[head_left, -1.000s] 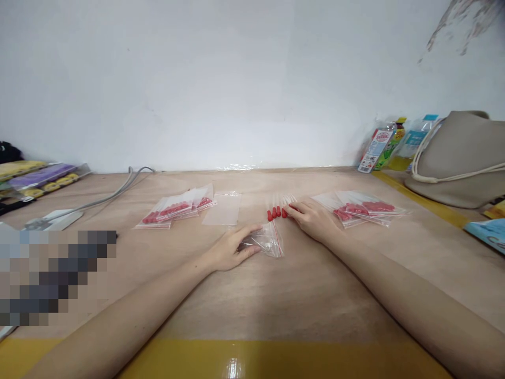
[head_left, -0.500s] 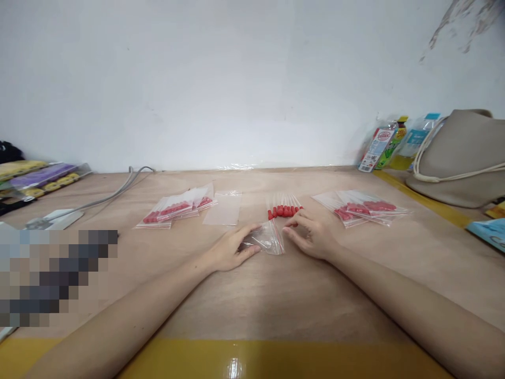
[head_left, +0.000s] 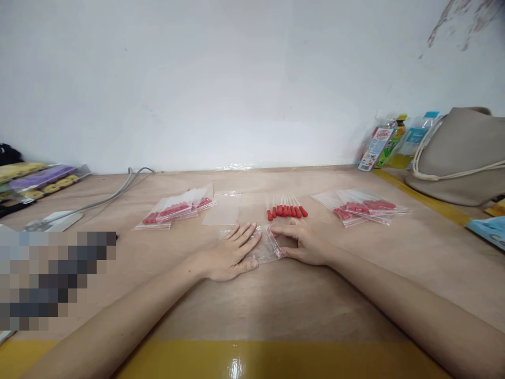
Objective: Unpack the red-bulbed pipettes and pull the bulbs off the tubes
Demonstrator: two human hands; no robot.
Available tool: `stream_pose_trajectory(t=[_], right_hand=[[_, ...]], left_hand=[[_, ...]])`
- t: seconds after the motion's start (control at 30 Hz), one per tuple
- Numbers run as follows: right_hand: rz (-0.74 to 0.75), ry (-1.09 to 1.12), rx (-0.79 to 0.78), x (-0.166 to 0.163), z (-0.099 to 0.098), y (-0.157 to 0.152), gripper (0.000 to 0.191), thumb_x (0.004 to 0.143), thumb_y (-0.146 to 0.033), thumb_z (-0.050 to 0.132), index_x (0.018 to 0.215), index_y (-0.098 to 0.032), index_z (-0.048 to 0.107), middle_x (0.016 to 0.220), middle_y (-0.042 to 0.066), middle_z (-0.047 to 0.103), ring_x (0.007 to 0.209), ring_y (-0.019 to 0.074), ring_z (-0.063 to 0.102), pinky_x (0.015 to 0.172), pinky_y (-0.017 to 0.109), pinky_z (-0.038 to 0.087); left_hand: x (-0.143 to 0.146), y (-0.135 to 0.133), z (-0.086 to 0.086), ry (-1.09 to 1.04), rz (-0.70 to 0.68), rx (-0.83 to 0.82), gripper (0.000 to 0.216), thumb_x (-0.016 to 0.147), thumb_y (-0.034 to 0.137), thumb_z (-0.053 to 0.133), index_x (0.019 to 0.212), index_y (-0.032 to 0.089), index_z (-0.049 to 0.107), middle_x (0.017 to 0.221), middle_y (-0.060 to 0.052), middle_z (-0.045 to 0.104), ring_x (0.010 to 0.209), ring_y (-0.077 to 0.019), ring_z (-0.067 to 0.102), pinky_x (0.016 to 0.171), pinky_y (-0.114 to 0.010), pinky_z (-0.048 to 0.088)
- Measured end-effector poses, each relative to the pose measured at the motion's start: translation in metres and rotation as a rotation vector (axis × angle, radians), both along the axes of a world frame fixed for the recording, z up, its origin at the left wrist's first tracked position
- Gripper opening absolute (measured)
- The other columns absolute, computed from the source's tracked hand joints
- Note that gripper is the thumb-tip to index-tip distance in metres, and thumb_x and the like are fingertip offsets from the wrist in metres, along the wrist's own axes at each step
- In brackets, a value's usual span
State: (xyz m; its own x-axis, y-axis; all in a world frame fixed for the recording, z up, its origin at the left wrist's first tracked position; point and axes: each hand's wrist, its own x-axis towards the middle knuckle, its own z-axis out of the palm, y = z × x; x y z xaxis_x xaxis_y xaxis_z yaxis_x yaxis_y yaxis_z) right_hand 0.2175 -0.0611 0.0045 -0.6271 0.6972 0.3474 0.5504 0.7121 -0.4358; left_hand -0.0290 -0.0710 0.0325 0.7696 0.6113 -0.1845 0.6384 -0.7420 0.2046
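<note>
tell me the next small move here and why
Probably spread the mouth of the bag with the right fingers: the left hand lies flat on the bag, the right hand sits at its red-striped end, and the red-tipped droppers lie loose just behind it, none visibly inside.

Hands: two, left hand [head_left: 231, 255] and right hand [head_left: 305, 245], mid-frame
Empty bags: two, near bag [head_left: 265, 247] between the hands, far bag [head_left: 223, 208] just above it
Loose droppers [head_left: 286, 210]: about eight, in one row at centre
Filled-bag piles: two, left pile [head_left: 173, 210] and right pile [head_left: 363, 208]; bags per pile unclear
Bottles [head_left: 398, 138]: about three, right
Tote [head_left: 461, 158]: one, right edge
Cable [head_left: 114, 192]: one, left
</note>
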Motion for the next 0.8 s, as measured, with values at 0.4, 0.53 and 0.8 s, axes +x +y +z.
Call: stream_pose_trajectory(t=[0.4,0.53,0.8], right_hand=[[-0.047,0.09,-0.189,-0.001,0.006,-0.006,0.032,0.083,-0.046,0.047,0.097,-0.024,0.065,0.087,0.003,0.061,0.084,0.017,0.051,0.078,0.032,0.038],[-0.138,0.22,-0.156,-0.018,0.0,-0.01,0.026,0.078,-0.039,0.055,0.064,-0.018,0.063,0.069,0.0,0.061,0.067,0.0126,0.052,0.073,0.029,0.038],[-0.357,0.26,-0.194,-0.019,-0.012,-0.006,0.012,0.065,-0.027,0.062,0.062,-0.018,0.054,0.067,0.0,0.058,0.064,0.0132,0.053,0.058,0.025,0.039]], left_hand=[[-0.01,0.016,-0.013,-0.478,0.275,0.07,0.048,0.087,0.045,0.038,0.127,0.02,0.042,0.133,-0.006,0.043,0.121,-0.0204,0.042,0.101,-0.036,0.036],[-0.006,0.015,-0.017,-0.485,0.192,0.079,0.047,0.086,0.042,0.042,0.128,0.021,0.041,0.134,-0.005,0.042,0.123,-0.0204,0.039,0.103,-0.037,0.033],[-0.006,0.013,-0.017,-0.513,0.24,0.028,0.054,0.079,0.043,0.053,0.127,0.021,0.041,0.132,-0.007,0.044,0.12,-0.0238,0.043,0.1,-0.039,0.035]])
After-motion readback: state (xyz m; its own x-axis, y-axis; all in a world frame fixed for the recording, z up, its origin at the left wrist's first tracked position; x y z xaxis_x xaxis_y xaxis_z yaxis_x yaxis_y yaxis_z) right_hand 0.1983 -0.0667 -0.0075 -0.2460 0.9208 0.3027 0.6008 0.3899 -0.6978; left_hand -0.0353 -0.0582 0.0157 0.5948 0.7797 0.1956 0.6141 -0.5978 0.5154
